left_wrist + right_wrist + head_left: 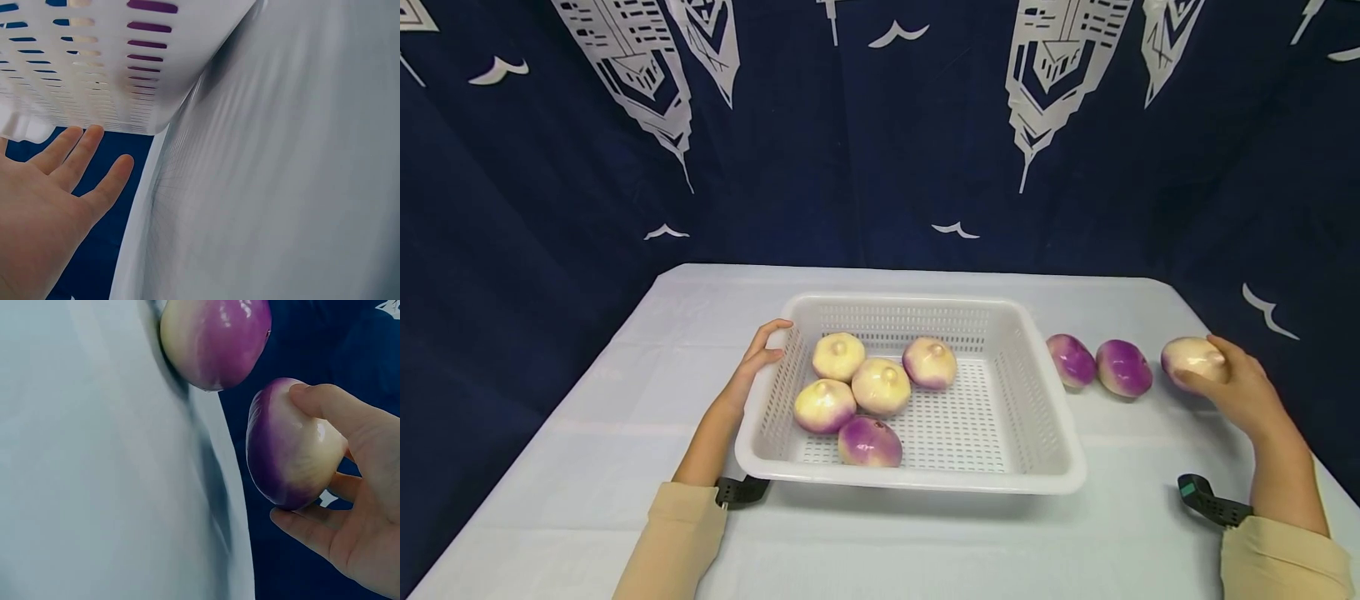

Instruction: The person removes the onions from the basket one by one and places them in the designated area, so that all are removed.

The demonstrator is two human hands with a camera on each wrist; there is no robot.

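A white slotted plastic basket (917, 482) stands on the table with several purple-and-cream turnips inside, one of them a mostly purple turnip (870, 442) by the near wall. At the basket's left rim is my left hand (751, 367); its fingertips touch the rim, and the left wrist view shows the fingers (81, 159) extended and spread beside the slotted wall. Off to the right, my right hand (1251, 392) holds a glossy turnip (290, 444) between thumb and fingers, its cream end toward the palm and its purple end outward.
Two purple turnips, the nearer-to-basket turnip (1071, 361) and another turnip (1123, 368), lie in a row between the basket and my right hand. A white cloth covers the table (865, 550). Behind it hangs a dark blue patterned curtain (850, 167).
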